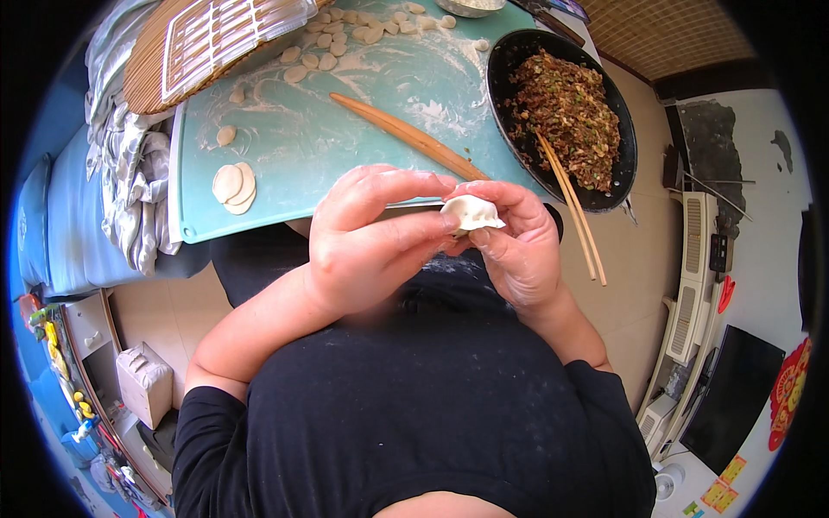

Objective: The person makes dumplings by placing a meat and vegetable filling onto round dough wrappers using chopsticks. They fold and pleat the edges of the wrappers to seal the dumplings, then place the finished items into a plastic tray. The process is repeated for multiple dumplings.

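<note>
A white dumpling (471,210), folded over with a ruffled edge, is held up in front of my body just off the mat's near edge. My left hand (370,231) pinches its left side between thumb and fingers. The thumb and fingers of my right hand (523,246) close round its right side. Both hands have flour on them. Beyond them a tapered wooden rolling pin (401,131) lies slantwise on the floury green mat (285,168). Several round dough wrappers (231,184) overlap at the mat's near left.
A black pan (632,168) of minced filling (561,108) sits at the right; wooden chopsticks (577,211) jut over its near edge. Small dough pieces (332,43) spread across the back. A round woven tray (142,73) bears a white plastic rack (211,47). A bowl (471,9) stands behind.
</note>
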The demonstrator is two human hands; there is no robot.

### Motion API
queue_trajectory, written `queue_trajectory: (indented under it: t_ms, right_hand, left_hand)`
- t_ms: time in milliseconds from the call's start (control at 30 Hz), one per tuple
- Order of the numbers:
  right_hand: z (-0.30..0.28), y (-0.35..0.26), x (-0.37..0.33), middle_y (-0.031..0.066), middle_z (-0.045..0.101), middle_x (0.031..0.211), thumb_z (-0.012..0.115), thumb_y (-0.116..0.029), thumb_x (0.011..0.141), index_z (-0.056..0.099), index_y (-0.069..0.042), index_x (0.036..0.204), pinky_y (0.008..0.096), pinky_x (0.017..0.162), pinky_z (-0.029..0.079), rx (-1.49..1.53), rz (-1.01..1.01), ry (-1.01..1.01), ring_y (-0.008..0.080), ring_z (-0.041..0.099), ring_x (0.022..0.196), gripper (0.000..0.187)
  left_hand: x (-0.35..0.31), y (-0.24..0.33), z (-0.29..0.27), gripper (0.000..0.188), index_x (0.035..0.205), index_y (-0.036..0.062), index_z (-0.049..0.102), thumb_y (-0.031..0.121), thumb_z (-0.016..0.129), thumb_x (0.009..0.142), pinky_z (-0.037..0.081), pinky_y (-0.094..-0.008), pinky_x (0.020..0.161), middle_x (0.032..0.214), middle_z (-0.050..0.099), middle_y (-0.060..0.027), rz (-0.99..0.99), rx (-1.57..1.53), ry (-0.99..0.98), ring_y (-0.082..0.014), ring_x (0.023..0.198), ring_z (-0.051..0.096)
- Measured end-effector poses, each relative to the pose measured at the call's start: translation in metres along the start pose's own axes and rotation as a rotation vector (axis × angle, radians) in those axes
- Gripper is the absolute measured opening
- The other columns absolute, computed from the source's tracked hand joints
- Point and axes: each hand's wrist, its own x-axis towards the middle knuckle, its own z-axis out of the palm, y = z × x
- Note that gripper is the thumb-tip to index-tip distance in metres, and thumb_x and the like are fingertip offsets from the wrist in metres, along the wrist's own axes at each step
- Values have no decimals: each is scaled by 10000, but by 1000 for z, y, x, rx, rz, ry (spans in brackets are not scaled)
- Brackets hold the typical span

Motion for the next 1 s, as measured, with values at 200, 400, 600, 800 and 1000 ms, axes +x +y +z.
queue_trajectory:
  t_ms: [200, 400, 600, 800, 1000]
  right_hand:
    - [1, 4, -1, 129, 580, 1099, 579, -9, 843, 509, -6, 1142, 297, 805, 519, -17, -54, 16, 177, 585, 971, 307]
    - [-1, 5, -2, 121, 575, 1098, 580, -5, 843, 506, -11, 1146, 296, 816, 512, -40, -60, 0, 180, 579, 984, 312]
    - [0, 8, -1, 118, 561, 1116, 583, 5, 837, 509, -15, 1138, 298, 818, 511, -81, -115, -7, 185, 569, 1004, 310]
    - [-1, 8, -2, 113, 549, 1134, 585, 16, 832, 515, -20, 1126, 308, 835, 508, -72, -94, -7, 191, 561, 1020, 305]
    - [0, 8, -1, 114, 546, 1138, 579, 27, 831, 516, -25, 1125, 306, 833, 507, -93, -104, -14, 189, 562, 1016, 306]
  left_hand:
    - [-1, 2, 2, 296, 832, 58, 662, 65, 771, 557, 477, -324, 670, 942, 623, -77, -23, -12, 24, -230, 799, 611]
    - [-1, 5, 3, 252, 806, 55, 660, 62, 768, 579, 472, -312, 649, 944, 624, -76, -80, -39, 32, -226, 792, 606]
    - [-3, 4, 4, 255, 811, 55, 654, 66, 771, 585, 466, -295, 624, 950, 622, -76, -91, -54, 42, -222, 782, 600]
    - [-3, 5, 4, 250, 805, 57, 656, 64, 769, 582, 464, -293, 617, 940, 624, -77, -119, -80, 55, -219, 789, 597]
    - [-3, 7, 4, 215, 748, 54, 640, 56, 761, 571, 464, -306, 633, 921, 622, -67, -118, -88, 71, -220, 776, 595]
